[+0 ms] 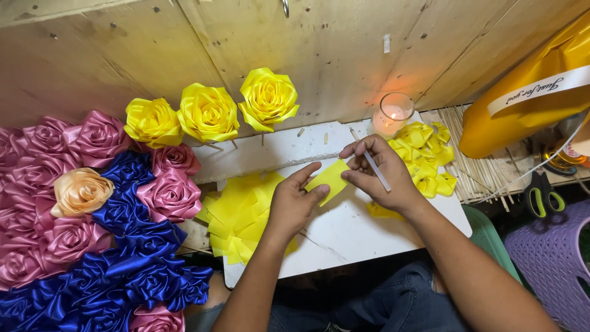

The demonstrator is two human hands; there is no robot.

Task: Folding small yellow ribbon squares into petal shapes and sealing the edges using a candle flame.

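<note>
Together, left hand (294, 203) and right hand (380, 172) pinch a yellow ribbon square (329, 179) over the white board (344, 237); right fingers also grip a thin white stick (373, 165); lit candle (392, 114) stands near.

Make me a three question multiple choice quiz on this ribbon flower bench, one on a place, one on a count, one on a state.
1. Where does the pile of flat yellow ribbon squares lie?
A. left of the left hand
B. in the purple basket
C. behind the candle

2. How many finished yellow roses stand by the wall?
A. one
B. three
C. five

3. What state is the candle in?
A. lit
B. unlit
C. tipped over

Answers: 1 A, the pile sits on the white board beside that hand. 2 B, three stand in a row. 3 A, a flame glows in its glass.
</note>
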